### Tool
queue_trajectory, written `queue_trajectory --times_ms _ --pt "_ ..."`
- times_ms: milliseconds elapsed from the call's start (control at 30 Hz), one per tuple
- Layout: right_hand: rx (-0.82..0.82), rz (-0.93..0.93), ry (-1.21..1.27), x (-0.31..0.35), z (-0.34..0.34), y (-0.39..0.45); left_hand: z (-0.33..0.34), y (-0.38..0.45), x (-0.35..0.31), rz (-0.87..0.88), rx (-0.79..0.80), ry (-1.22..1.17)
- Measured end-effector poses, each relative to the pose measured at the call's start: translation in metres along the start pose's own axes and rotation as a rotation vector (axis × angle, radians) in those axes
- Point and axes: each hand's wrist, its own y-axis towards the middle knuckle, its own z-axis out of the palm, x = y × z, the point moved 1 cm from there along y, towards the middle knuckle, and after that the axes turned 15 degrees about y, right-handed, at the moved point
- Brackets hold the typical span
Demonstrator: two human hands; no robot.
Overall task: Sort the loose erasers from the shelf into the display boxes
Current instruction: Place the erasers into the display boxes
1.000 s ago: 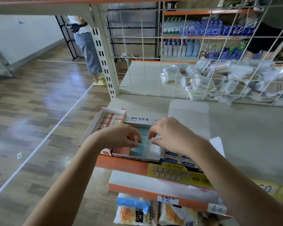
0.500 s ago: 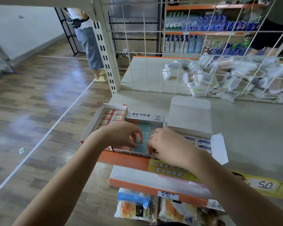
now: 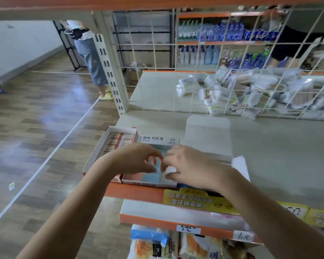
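Note:
Three display boxes stand at the shelf's front edge. The left box [image 3: 101, 156] holds red-and-white erasers. The middle box [image 3: 138, 181] has Korean print on its back flap and holds light blue erasers [image 3: 150, 177]. The right box [image 3: 208, 135] has its white lid standing open. My left hand [image 3: 137, 159] hovers over the middle box, fingers curved down, fingertips at the blue erasers. My right hand [image 3: 193, 167] sits beside it and pinches a small white eraser [image 3: 169, 170] at that box's right side. The right box's contents are hidden by my right hand.
A wire grid [image 3: 195, 75] backs the shelf [image 3: 279, 156], with a pile of wrapped packets [image 3: 251, 92] behind it. A person in jeans [image 3: 90, 58] stands in the aisle at left. Below are an orange-edged lower shelf [image 3: 176, 221] and snack bags [image 3: 151, 243].
Both hands have shifted within the middle box. My right hand has moved toward the box's right front corner and now shows a white eraser in its fingertips. The camera has tilted slightly.

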Motion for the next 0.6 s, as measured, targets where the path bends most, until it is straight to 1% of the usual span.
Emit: queue_trajectory --times_ms 67,133,200,267,333,400,467,600 --pt "-0.127 0.024 0.049 -0.009 -0.026 -0.009 -0.015 0.01 -0.005 -0.038 -0.11 0.04" --pt "-0.242 0.089 0.017 -0.026 -0.052 -0.026 -0.03 0.032 -0.016 -0.067 -0.229 0.119" --pt "-0.278 0.223 -0.07 -0.05 -0.073 -0.048 -0.044 0.063 -0.043 -0.045 -0.345 0.225" --pt "-0.275 0.394 -0.141 -0.08 -0.087 -0.076 -0.06 0.094 -0.084 0.011 -0.414 0.332" --pt "-0.283 0.535 -0.174 -0.108 -0.096 -0.112 -0.073 0.121 -0.133 0.092 -0.438 0.406" --pt "-0.294 0.664 -0.204 -0.135 -0.1 -0.157 -0.084 0.148 -0.183 0.186 -0.428 0.421" --pt "-0.313 0.788 -0.185 -0.159 -0.103 -0.206 -0.091 0.173 -0.234 0.282 -0.405 0.412" --pt "-0.36 0.979 -0.144 -0.199 -0.104 -0.309 -0.092 0.213 -0.339 0.452 -0.363 0.448"
